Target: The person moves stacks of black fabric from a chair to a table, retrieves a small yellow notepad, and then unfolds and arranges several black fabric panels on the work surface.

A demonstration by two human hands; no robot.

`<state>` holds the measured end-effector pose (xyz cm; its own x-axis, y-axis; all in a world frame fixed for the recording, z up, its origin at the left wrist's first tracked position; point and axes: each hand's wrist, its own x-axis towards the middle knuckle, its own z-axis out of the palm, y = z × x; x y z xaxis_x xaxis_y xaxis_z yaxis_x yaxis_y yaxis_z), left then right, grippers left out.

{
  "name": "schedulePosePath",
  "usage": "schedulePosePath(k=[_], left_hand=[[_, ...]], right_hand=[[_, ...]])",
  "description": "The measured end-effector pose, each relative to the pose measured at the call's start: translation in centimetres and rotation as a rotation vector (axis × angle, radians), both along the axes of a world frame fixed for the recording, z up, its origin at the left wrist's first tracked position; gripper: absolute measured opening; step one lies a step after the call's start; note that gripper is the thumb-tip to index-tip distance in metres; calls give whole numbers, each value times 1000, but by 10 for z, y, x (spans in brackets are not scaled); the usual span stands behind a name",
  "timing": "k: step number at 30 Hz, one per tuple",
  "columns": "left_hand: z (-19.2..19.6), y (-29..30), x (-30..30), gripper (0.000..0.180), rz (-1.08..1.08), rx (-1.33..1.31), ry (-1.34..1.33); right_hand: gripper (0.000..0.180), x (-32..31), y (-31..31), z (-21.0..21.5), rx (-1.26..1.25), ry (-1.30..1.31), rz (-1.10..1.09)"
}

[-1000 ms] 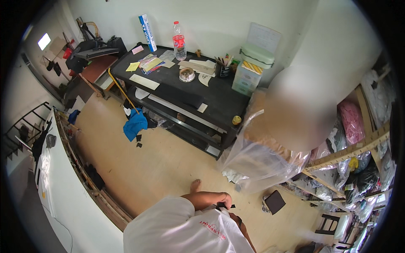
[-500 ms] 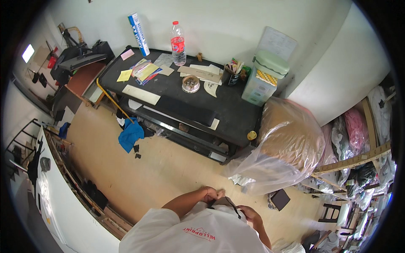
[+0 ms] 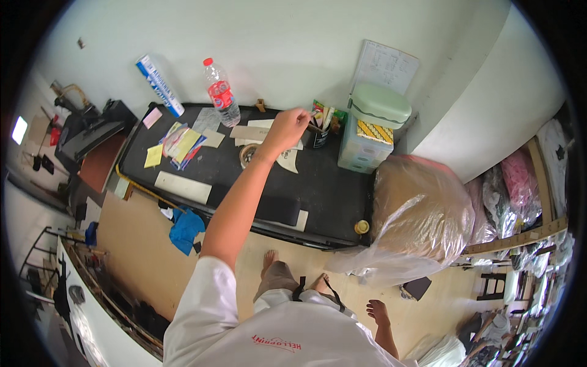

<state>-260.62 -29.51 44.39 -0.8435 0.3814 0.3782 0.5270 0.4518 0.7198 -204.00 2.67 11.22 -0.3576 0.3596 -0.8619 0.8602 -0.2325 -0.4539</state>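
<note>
My left hand (image 3: 290,129) is stretched over the black table (image 3: 137,144) at the near left side of a dark pen cup (image 3: 319,137). Its fingers are pinched together beside the pens and other items standing in the cup. Whatever they grip, if anything, is too small to make out. Low on the right, my right hand (image 3: 377,312) hangs beside my body with its fingers apart and nothing in it. Under my left forearm, a round ashtray (image 3: 247,154) is partly hidden, next to paper and card pieces (image 3: 287,161).
A water bottle (image 3: 222,98), a blue-white tube (image 3: 160,85) and coloured papers (image 3: 183,145) stand or lie on the left part of the table. Right of the cup is a green-lidded box (image 3: 380,105). A plastic-wrapped bundle (image 3: 422,208) bulges at the table's right end.
My left hand has gone from my waist up and forward to the pen cup. My right hand has left the waist and dropped to the side. I stand closer to the table.
</note>
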Motion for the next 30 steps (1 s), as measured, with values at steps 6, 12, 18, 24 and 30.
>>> schedulePosePath(k=[6,12,18,24,30], left_hand=[[-58,41,-165,21,-240,-453,37],[-79,67,-185,17,-505,-596,33],[-83,66,-183,14,-463,-505,134],[-62,44,-195,11,-490,-433,93],[-53,35,-201,11,-471,-304,184]], right_hand=[[37,14,-90,13,119,42,-328],[36,34,-233,13,42,-160,-401],[32,11,-266,14,58,-36,-300],[26,-159,-206,254,836,225,218],[23,-321,-285,491,1291,1223,621]])
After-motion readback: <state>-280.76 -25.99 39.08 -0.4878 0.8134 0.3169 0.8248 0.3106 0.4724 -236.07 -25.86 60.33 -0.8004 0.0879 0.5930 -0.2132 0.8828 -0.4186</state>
